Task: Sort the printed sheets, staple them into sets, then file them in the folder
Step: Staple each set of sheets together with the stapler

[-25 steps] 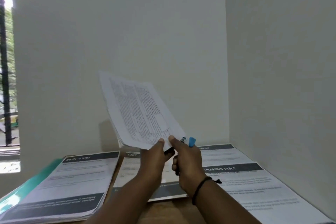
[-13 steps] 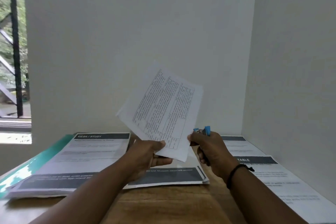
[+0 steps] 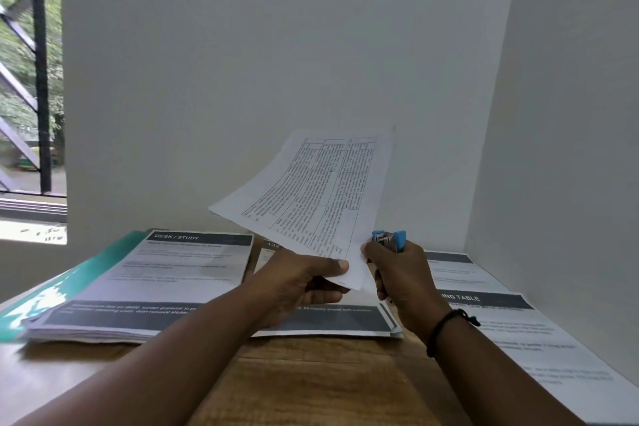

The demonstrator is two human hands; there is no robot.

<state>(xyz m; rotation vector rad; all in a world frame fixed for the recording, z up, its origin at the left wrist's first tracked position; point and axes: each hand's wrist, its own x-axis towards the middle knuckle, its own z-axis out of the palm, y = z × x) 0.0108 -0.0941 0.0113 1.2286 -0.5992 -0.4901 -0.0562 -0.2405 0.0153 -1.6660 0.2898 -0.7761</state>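
I see the printed sheets raised above the wooden desk, my left hand pinching their lower corner (thumb on top), my right hand beside it gripping the blue stapler.

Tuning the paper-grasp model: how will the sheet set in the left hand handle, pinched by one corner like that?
Likely floppy: the sheet set curves visibly above the left hand pinching its lower corner. Probably light, since thumb and fingers alone keep it raised. It may sag or swing if moved fast; the right hand grips a blue stapler beside that corner.
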